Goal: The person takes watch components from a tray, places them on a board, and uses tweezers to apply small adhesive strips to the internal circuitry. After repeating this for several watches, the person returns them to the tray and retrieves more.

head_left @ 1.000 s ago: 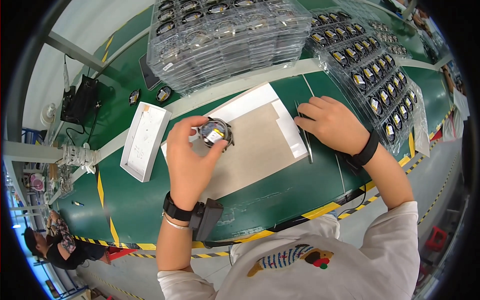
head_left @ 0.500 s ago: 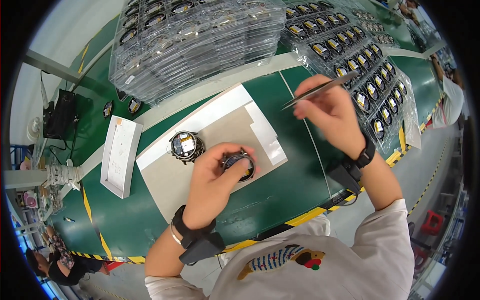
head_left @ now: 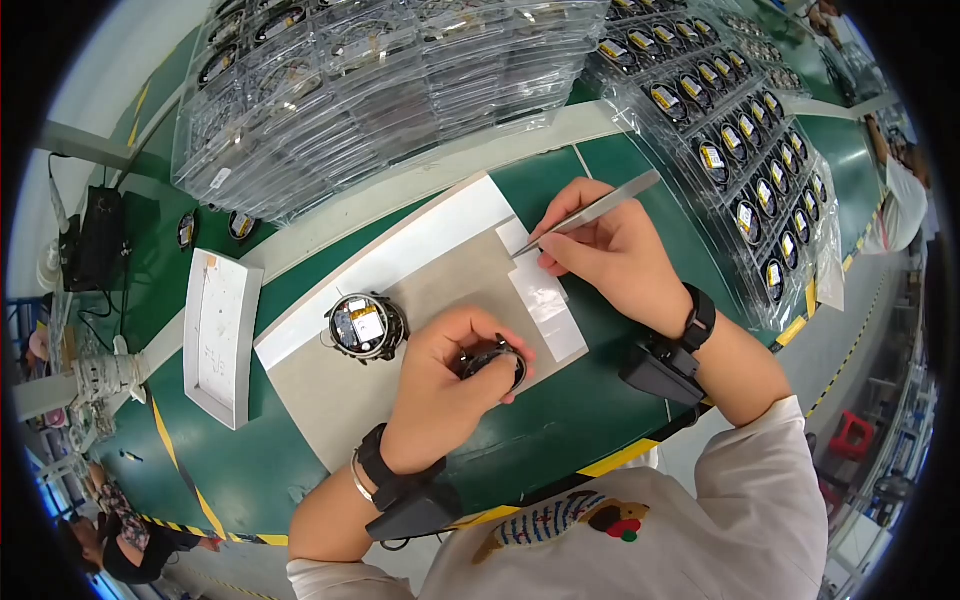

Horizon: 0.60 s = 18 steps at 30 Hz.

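Note:
My left hand (head_left: 450, 385) grips a round black watch case (head_left: 508, 372) above the near part of a cardboard sheet (head_left: 430, 285), its thumb across the case and partly hiding it. Between the thumb and fingers of my right hand (head_left: 610, 250) is a pair of metal tweezers (head_left: 605, 205), their tips pointing down-left over the white strip at the sheet's right side. Left of my left hand, a stack of round watch cases (head_left: 366, 327) rests on the sheet, the top one showing a white and yellow inside.
Tall stacked clear plastic trays (head_left: 390, 110) stand at the back. Another tray (head_left: 745, 170) with rows of watch parts lies at the right. A white open box (head_left: 222, 340) sits at the left, with two loose watch parts (head_left: 240, 225) behind it. Striped tape (head_left: 620, 458) marks the table's near edge.
My right hand has come left and down with the tweezers, toward the sheet. The watch case in my left hand has tilted and shifted slightly right. The whole view has shifted a little.

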### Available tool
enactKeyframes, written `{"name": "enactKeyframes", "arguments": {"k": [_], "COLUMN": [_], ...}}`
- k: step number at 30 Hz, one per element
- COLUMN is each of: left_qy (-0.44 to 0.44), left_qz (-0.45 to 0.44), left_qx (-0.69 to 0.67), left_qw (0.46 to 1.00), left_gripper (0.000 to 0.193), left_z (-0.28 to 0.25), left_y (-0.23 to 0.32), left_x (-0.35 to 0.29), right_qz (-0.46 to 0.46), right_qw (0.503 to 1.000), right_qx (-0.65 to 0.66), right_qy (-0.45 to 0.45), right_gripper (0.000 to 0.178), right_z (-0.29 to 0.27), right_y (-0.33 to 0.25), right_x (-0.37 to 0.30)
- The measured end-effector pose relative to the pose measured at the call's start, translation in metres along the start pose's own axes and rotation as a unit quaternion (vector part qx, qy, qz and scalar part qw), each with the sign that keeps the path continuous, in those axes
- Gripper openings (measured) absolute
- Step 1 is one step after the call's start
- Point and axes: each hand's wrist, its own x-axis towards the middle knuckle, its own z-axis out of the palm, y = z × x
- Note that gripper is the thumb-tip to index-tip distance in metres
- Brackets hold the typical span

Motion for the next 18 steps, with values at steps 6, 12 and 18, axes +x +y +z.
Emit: {"name": "enactKeyframes", "arguments": {"k": [6, 12, 18], "left_qy": [0.07, 0.1, 0.055], "left_qz": [0.004, -0.002, -0.004], "left_qx": [-0.015, -0.076, -0.118], "left_qw": [0.997, 0.992, 0.991], "left_gripper": [0.014, 0.021, 0.018], "left_z": [0.011, 0.009, 0.0], "left_y": [-0.002, -0.003, -0.003], "left_x": [0.004, 0.005, 0.007], "right_qz": [0.005, 0.037, 0.042], "right_qw": [1.0, 0.986, 0.976], "right_qx": [-0.001, 0.161, 0.207], "right_qy": [-0.01, -0.011, -0.055], "right_gripper": [0.009, 0.01, 0.011], "right_z": [-0.003, -0.017, -0.001], "right_y": [0.002, -0.004, -0.008], "right_x": [-0.001, -0.002, -0.024]}}
